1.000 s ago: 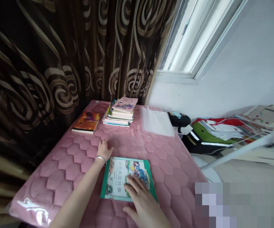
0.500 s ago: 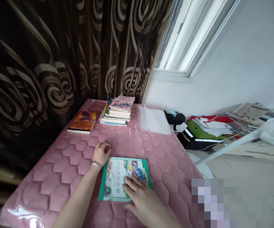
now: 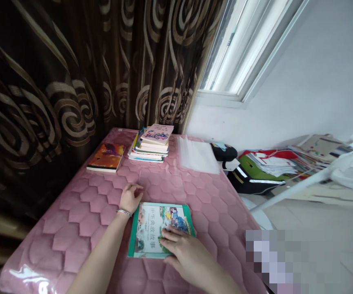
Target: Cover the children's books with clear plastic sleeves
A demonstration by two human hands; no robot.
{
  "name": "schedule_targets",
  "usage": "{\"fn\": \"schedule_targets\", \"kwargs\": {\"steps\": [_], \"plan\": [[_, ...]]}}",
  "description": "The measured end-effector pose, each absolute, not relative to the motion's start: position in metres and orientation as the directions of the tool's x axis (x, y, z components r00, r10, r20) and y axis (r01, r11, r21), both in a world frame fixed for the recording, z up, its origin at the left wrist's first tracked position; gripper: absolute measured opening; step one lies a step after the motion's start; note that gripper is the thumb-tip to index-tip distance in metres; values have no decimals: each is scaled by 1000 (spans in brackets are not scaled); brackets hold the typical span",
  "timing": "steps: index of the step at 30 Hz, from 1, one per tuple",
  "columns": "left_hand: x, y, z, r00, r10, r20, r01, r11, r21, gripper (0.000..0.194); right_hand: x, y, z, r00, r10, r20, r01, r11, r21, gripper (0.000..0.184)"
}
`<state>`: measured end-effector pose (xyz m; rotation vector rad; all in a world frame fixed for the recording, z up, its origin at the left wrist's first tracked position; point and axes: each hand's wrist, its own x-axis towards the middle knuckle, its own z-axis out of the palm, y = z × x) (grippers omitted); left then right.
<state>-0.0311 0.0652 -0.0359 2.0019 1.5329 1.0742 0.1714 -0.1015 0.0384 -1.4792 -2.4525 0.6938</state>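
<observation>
A green-bordered book (image 3: 147,230) with a picture and Chinese characters on its cover lies flat on the pink quilted tabletop (image 3: 81,228). My right hand (image 3: 184,249) rests on the book's lower right part, fingers stretched out and flat, hiding that corner. Just beyond the book's far edge, a faint clear plastic sheet (image 3: 162,185) lies on the quilting. At the left edge of this sheet, my left hand (image 3: 131,198) is closed, thumb and fingers pinched together. A bracelet circles the left wrist.
An orange book (image 3: 107,157) lies at the back left. Beside it stands a stack of books (image 3: 154,143), with a pile of clear plastic covers (image 3: 197,155) to its right. Past the table's right edge are a black and green bag (image 3: 252,173), papers and a white fan (image 3: 311,175).
My right hand has shifted very slightly to the right on the book. The left hand and the book look almost the same as before.
</observation>
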Motion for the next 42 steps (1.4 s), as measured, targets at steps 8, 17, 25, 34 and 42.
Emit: {"fn": "schedule_targets", "kwargs": {"steps": [8, 17, 25, 34, 42], "plan": [[-31, 65, -31, 100, 937, 334, 546, -332, 769, 19, 171, -97, 60, -491, 870, -43, 802, 433, -412, 25], [-29, 43, -15, 42, 990, 138, 59, -140, 988, 59, 181, -42, 78, -167, 962, 214, 972, 198, -130, 31], [-22, 45, -13, 107, 989, 98, 73, -106, 992, 44, 168, 14, 55, -220, 886, 409, 958, 275, -80, 35], [-26, 53, -17, 101, 990, 94, 237, -116, 965, 47, 145, 15, 30, -289, 909, 299, 936, 334, -111, 49], [-28, 54, -16, 125, 964, 234, 288, -261, 921, 50, 146, 15, 47, -271, 915, 298, 951, 302, -65, 55]]}}
